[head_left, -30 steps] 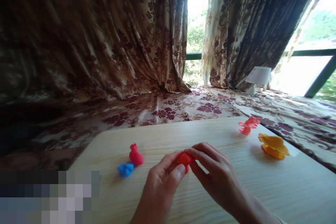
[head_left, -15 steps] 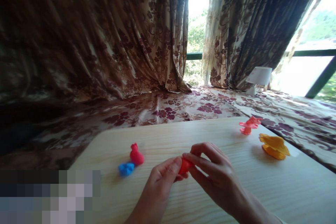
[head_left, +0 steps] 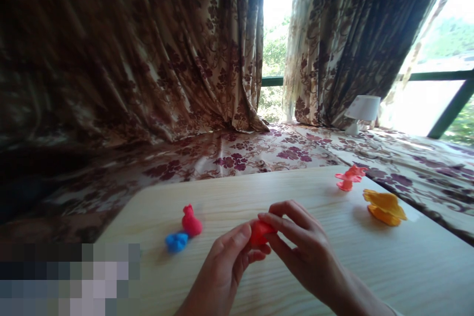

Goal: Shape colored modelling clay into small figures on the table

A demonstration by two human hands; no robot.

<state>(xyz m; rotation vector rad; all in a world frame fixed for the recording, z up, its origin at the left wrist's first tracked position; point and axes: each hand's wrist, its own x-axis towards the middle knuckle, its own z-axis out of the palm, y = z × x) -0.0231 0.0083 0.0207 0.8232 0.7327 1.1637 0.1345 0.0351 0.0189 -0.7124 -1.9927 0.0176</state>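
Observation:
A small lump of red modelling clay [head_left: 260, 233] is held between my two hands above the pale wooden table [head_left: 222, 192]. My left hand [head_left: 231, 252] grips its left side, thumb on top and fingers curled beneath. From the right, my right hand [head_left: 298, 234] pinches the lump's edge between thumb and fingertips. To the left, a pink vase-shaped clay piece [head_left: 191, 222] stands against a crinkled blue clay piece [head_left: 177, 242]. The underside of the red lump is partly hidden by my fingers.
At the table's far right sit a coral-pink clay figure [head_left: 348, 178] with flat layers and a yellow shell-like clay piece [head_left: 384, 207]. Beyond the table lies flowered cloth [head_left: 237, 160], with a white lamp [head_left: 363, 108] on it. Patterned curtains [head_left: 207, 59] hang behind.
My left thumb has drawn back slightly to the left, so more of the red clay shows. My right hand keeps nearly the same pinch. The view has shifted slightly.

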